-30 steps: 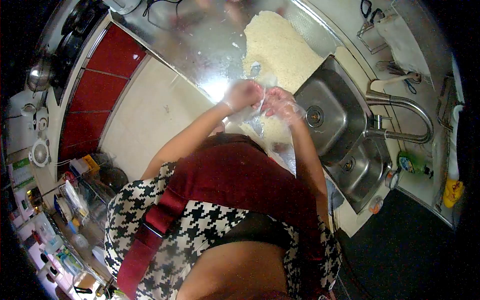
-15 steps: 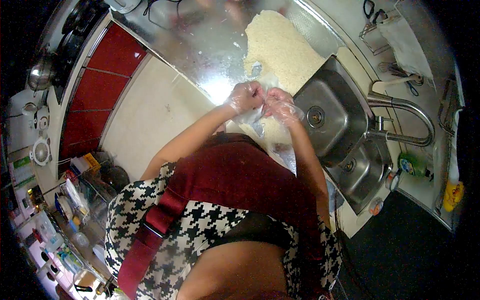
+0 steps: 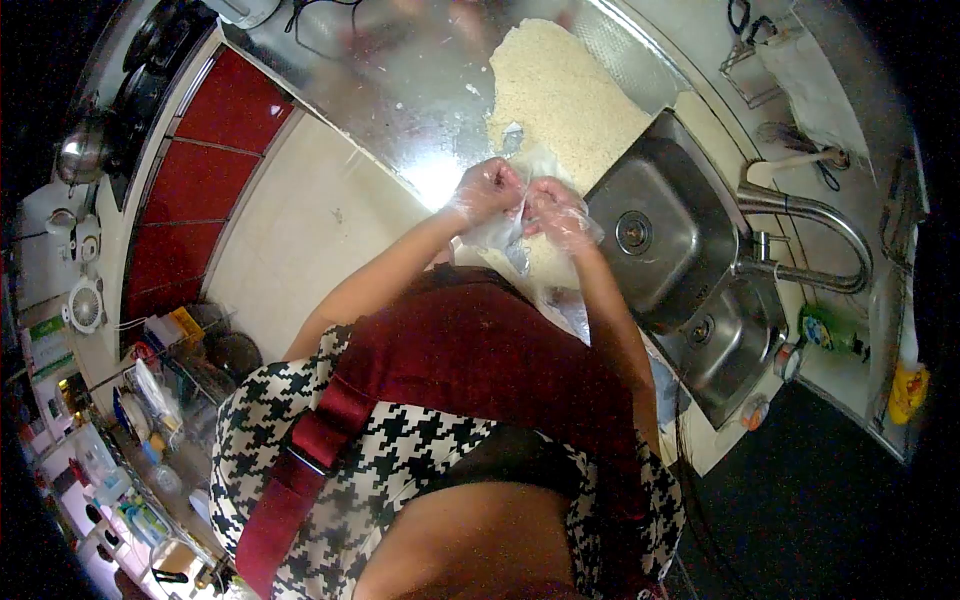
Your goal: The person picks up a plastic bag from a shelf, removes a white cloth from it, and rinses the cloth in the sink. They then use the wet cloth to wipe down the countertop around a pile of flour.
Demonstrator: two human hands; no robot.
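Observation:
My left hand (image 3: 487,190), in a clear disposable glove, has its fingers curled in a pinch over the counter's front edge. Close beside it is my right hand (image 3: 556,212), gloved the same way, fingers also bent inward. Both grip a thin translucent plastic bag (image 3: 541,163), which spreads behind and below the fingers; its contents cannot be made out. A wide layer of pale, crumbly, grain-like food (image 3: 565,90) lies on the metal counter (image 3: 390,95) just past my hands. A small bare metal patch shows through it.
Right of my hands is a double steel sink (image 3: 660,215) with a curved faucet (image 3: 830,225). A green bottle (image 3: 825,332) and a yellow packet (image 3: 907,392) stand farther right. Red cabinet fronts (image 3: 205,165) and crowded shelves (image 3: 140,440) are on the left.
Both hands shift very slightly, the right one a little inward and toward the left. The bag stays between them, and the pale food layer looks unchanged.

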